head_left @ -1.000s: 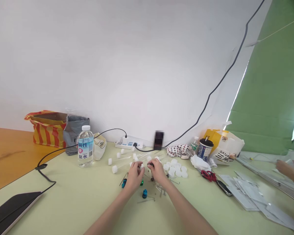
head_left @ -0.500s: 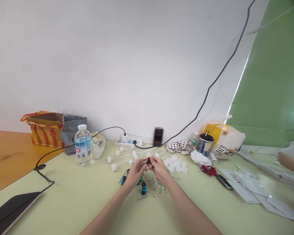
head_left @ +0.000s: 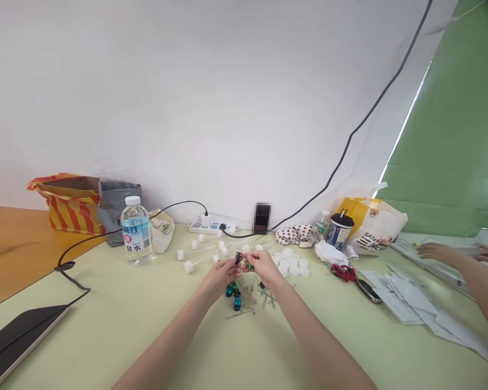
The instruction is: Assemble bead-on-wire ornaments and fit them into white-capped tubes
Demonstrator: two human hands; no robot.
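Pinched upright in the fingers of my left hand (head_left: 222, 275) is a small black part (head_left: 238, 258) shaped like a short spool. Just to its right, my right hand (head_left: 261, 266) is closed on a small shiny green piece (head_left: 250, 266), which the fingers partly cover. Both hands are raised over the middle of the table. Beneath them lie several blue and black round parts (head_left: 237, 303), with a bit of green among them. Thin metal rods and hex keys (head_left: 267, 296) are scattered nearby, some hidden by my right wrist.
Clear tubes with white caps (head_left: 188, 266) and white discs (head_left: 293, 269) lie behind my hands. A water bottle (head_left: 136, 232) stands left; red-handled scissors (head_left: 344, 272), a black phone-like object (head_left: 368, 291) and white sheets (head_left: 415, 303) lie right. Another person's hands (head_left: 441, 254) work at far right.
My hands have moved slightly apart, so the black part shows in my left fingers and the green piece in my right. The other person's hands have come further into view.
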